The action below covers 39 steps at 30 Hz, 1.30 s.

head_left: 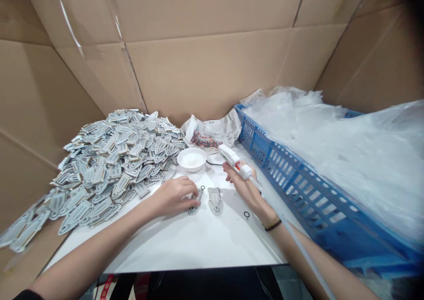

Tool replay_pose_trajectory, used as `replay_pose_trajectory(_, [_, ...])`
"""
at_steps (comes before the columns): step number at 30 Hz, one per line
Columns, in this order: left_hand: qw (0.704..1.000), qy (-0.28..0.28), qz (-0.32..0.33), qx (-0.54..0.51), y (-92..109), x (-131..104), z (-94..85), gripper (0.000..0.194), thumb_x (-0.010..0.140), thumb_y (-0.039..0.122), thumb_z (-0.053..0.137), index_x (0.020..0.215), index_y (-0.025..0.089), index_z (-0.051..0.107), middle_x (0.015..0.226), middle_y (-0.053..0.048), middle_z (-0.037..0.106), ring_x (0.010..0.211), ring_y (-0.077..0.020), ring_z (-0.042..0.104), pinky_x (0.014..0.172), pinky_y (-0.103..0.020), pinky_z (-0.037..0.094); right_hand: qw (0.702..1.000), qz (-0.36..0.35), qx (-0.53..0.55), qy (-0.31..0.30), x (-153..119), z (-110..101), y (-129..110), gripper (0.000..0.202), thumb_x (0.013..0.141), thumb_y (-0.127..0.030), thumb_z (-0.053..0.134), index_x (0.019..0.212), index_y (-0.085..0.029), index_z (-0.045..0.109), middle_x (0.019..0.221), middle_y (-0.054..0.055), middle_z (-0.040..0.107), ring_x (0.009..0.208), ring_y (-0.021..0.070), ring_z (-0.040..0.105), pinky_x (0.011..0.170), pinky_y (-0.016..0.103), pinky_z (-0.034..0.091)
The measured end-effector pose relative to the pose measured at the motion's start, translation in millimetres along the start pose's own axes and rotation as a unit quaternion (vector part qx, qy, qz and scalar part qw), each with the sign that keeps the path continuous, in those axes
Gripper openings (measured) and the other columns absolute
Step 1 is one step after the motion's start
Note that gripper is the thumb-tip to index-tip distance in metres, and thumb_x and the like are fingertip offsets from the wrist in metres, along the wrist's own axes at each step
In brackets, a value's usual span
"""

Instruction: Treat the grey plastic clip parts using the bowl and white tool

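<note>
My left hand (177, 196) is closed on a small grey plastic piece (196, 208) at the middle of the white table (185, 242). Another grey piece (215, 200) lies flat just to its right, pointed end toward me. In my right hand (247, 187) is a white pen-like tool (234, 161), tip up and to the left, with a pale cord trailing down along my forearm. Behind the two pieces stands a shallow white bowl (191, 159). A large heap of similar grey pieces (115, 163) covers the table's left side.
A blue perforated crate (285, 163) full of clear plastic bags (347, 145) runs along the right side. Crumpled printed plastic (215, 132) lies behind the bowl. Cardboard walls (212, 66) enclose the back and sides. Small black rings (247, 215) lie on the table.
</note>
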State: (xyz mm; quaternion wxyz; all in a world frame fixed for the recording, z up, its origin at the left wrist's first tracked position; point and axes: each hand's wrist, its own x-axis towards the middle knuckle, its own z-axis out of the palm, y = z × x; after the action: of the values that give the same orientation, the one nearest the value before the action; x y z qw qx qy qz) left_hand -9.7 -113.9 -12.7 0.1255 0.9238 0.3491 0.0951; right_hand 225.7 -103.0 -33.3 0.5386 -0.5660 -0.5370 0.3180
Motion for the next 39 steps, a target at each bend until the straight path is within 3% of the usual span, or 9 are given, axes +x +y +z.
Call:
replay_pose_trajectory(3, [0.999, -0.007, -0.048, -0.013, 1, -2, 1.7, 0.044, 0.088, 0.046, 0.064, 0.122, 0.019, 0.062, 0.123, -0.012, 0.063, 0.114, -0.0274, 0.058, 0.095, -0.035, 0.045, 1.000, 0.003, -0.003, -0.001, 0, 0, 0, 0.041, 0.077, -0.060, 0.063, 0.072, -0.020, 0.057, 0.059, 0.000, 0.060, 0.054, 0.0162, 0.059, 0.050, 0.025, 0.040])
replay_pose_trajectory(5, [0.997, -0.020, -0.072, -0.035, 1, -2, 5.1, 0.051, 0.086, 0.046, 0.066, 0.129, 0.019, 0.058, 0.127, -0.013, 0.059, 0.116, -0.0283, 0.056, 0.097, -0.036, 0.045, 1.000, 0.003, -0.007, -0.004, 1, 1, 2, 0.041, 0.078, -0.060, 0.063, 0.072, -0.020, 0.057, 0.059, 0.000, 0.060, 0.054, 0.0160, 0.059, 0.050, 0.025, 0.041])
replay_pose_trajectory(10, [0.986, -0.018, -0.110, -0.124, -6, 1, 13.1, 0.046, 0.082, 0.038, 0.071, 0.122, 0.018, 0.061, 0.112, -0.008, 0.058, 0.096, -0.0216, 0.059, 0.085, -0.031, 0.048, 1.000, -0.002, -0.010, -0.007, 6, 2, 9, 0.040, 0.077, -0.059, 0.063, 0.075, -0.019, 0.060, 0.062, 0.000, 0.061, 0.050, 0.0149, 0.057, 0.050, 0.026, 0.041])
replay_pose_trajectory(15, [0.982, -0.006, -0.115, -0.150, -12, 0, 14.1, 0.036, 0.081, 0.036, 0.073, 0.111, 0.017, 0.067, 0.103, -0.006, 0.055, 0.078, -0.0155, 0.056, 0.074, -0.027, 0.046, 1.000, 0.006, -0.022, -0.002, 9, 3, 14, 0.040, 0.077, -0.058, 0.062, 0.076, -0.018, 0.062, 0.062, 0.001, 0.062, 0.052, 0.0153, 0.058, 0.049, 0.025, 0.040])
replay_pose_trajectory(21, [0.981, -0.057, -0.100, -0.154, -15, -6, 7.2, 0.049, 0.079, 0.041, 0.074, 0.121, 0.019, 0.064, 0.109, -0.007, 0.056, 0.085, -0.0182, 0.057, 0.077, -0.028, 0.045, 1.000, 0.010, -0.013, -0.010, 8, 2, 12, 0.040, 0.077, -0.059, 0.062, 0.076, -0.018, 0.060, 0.061, 0.001, 0.061, 0.053, 0.0153, 0.058, 0.051, 0.025, 0.041])
replay_pose_trajectory(25, [0.979, -0.071, -0.129, -0.139, -14, -7, 5.1, 0.047, 0.075, 0.037, 0.076, 0.116, 0.018, 0.064, 0.108, -0.007, 0.057, 0.094, -0.0230, 0.056, 0.084, -0.031, 0.044, 1.000, 0.014, -0.006, -0.020, 8, 3, 11, 0.041, 0.077, -0.059, 0.061, 0.077, -0.019, 0.059, 0.060, 0.000, 0.059, 0.053, 0.0148, 0.057, 0.050, 0.025, 0.041])
replay_pose_trajectory(29, [0.968, -0.088, -0.154, -0.176, -9, -8, 0.4, 0.043, 0.071, 0.034, 0.074, 0.110, 0.019, 0.064, 0.106, -0.006, 0.058, 0.088, -0.0220, 0.056, 0.079, -0.031, 0.045, 1.000, -0.001, 0.003, -0.021, 11, 5, 17, 0.042, 0.078, -0.060, 0.061, 0.081, -0.018, 0.058, 0.065, 0.000, 0.061, 0.055, 0.0149, 0.059, 0.051, 0.025, 0.043])
replay_pose_trajectory(35, [0.937, -0.057, -0.198, -0.283, -3, -7, -3.3, 0.031, 0.078, 0.039, 0.063, 0.101, 0.020, 0.054, 0.088, -0.001, 0.061, 0.061, -0.0142, 0.054, 0.056, -0.025, 0.044, 1.000, -0.001, 0.008, -0.015, 11, 4, 13, 0.036, 0.078, -0.055, 0.062, 0.078, -0.019, 0.057, 0.062, -0.001, 0.058, 0.054, 0.0138, 0.058, 0.049, 0.023, 0.043])
replay_pose_trajectory(39, [0.898, 0.066, -0.219, -0.377, -6, 0, 9.2, 0.039, 0.081, 0.053, 0.060, 0.096, 0.021, 0.043, 0.090, -0.001, 0.066, 0.043, -0.0059, 0.043, 0.041, -0.020, 0.034, 1.000, 0.003, 0.002, -0.007, 13, 4, 14, 0.036, 0.076, -0.054, 0.062, 0.078, -0.019, 0.058, 0.063, 0.000, 0.059, 0.054, 0.0142, 0.058, 0.049, 0.024, 0.044])
